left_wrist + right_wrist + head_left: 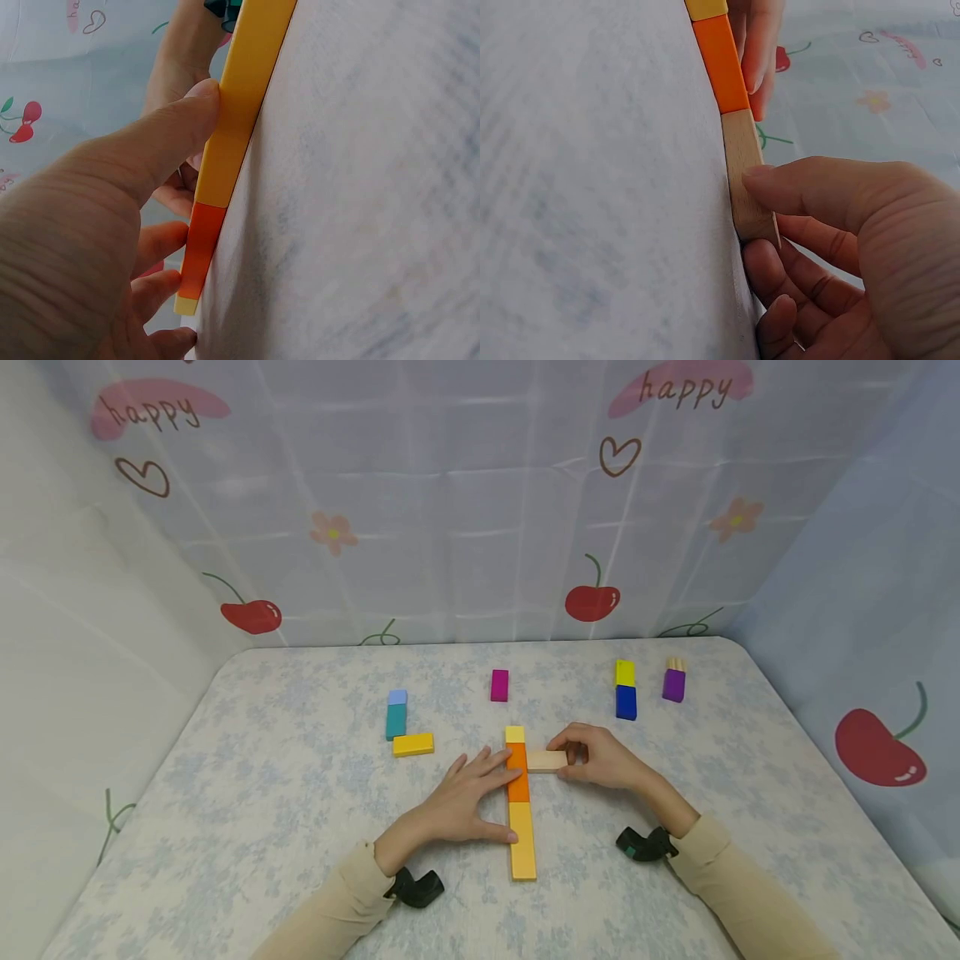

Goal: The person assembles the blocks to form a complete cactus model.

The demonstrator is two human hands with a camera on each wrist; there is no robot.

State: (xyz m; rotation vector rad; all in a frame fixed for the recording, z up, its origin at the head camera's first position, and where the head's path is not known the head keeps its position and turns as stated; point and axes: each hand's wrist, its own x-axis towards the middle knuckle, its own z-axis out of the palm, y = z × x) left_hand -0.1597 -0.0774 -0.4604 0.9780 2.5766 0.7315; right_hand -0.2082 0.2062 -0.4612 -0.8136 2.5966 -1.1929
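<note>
A straight row of blocks lies on the table: a small pale yellow block [514, 734], an orange block [519, 787] and a long yellow block [523, 852]. My left hand [461, 802] has its fingers spread along the row's left side. Its thumb touches the long yellow block, and fingertips touch the orange one. With thumb and fingers, my right hand [603, 760] pinches the outer end of a plain wooden block [543, 762]. That block's inner end meets the orange block's right side. In the right wrist view, the wooden block [742, 161] lies on the cloth.
To the left lie a light blue block [397, 697], a teal block [396, 722] and a yellow block [413, 744]. A magenta block [499, 685] sits behind the row. Back right are yellow [625, 672], blue [626, 702] and purple [673, 686] blocks, the last beside pale pieces [677, 664].
</note>
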